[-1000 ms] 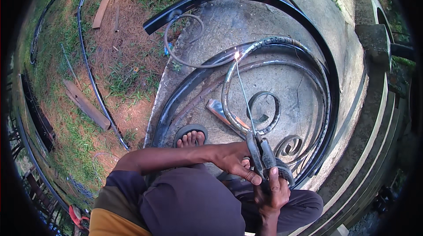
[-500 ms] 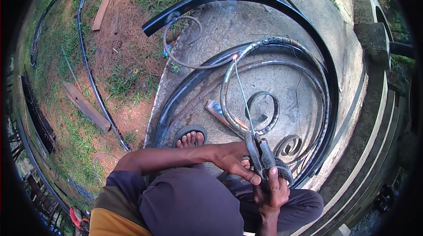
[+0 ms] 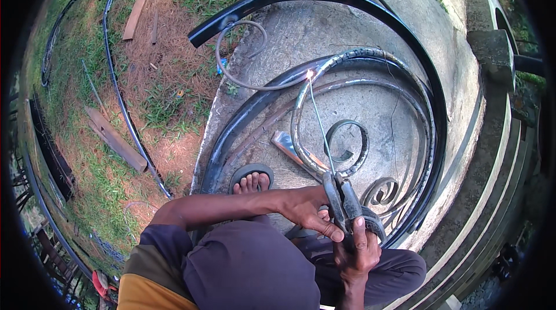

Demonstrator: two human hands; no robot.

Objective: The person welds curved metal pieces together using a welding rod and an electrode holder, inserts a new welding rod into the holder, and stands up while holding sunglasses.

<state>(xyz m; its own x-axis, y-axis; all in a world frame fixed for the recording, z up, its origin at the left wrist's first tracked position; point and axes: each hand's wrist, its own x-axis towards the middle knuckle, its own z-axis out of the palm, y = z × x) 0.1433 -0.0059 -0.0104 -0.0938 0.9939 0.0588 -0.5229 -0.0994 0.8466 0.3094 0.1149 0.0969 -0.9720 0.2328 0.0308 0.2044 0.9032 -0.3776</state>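
Both my hands are on a dark, worn welding electrode holder (image 3: 350,200). My right hand (image 3: 359,250) is wrapped round its handle, thumb pointing up along it. From the left, my left hand (image 3: 310,213) is closed on the holder's side, its far fingers hidden behind it. A thin welding rod (image 3: 322,123) runs from the jaws up to a bright glowing spot, where its tip meets a curled metal bar (image 3: 296,114). At that spot a thinner curved rod (image 3: 219,62) comes in from the left.
A large black curved metal strip (image 3: 399,23) sweeps round the work on the concrete slab (image 3: 324,26). Small metal scrolls (image 3: 382,191) and a flat shiny piece (image 3: 289,147) lie inside. My sandalled foot (image 3: 253,181) stands nearby. Wood pieces (image 3: 117,139) lie on the grass at left.
The glow at the rod's tip has grown brighter. Both hands keep the same grip on the electrode holder; the whole view has shifted very slightly.
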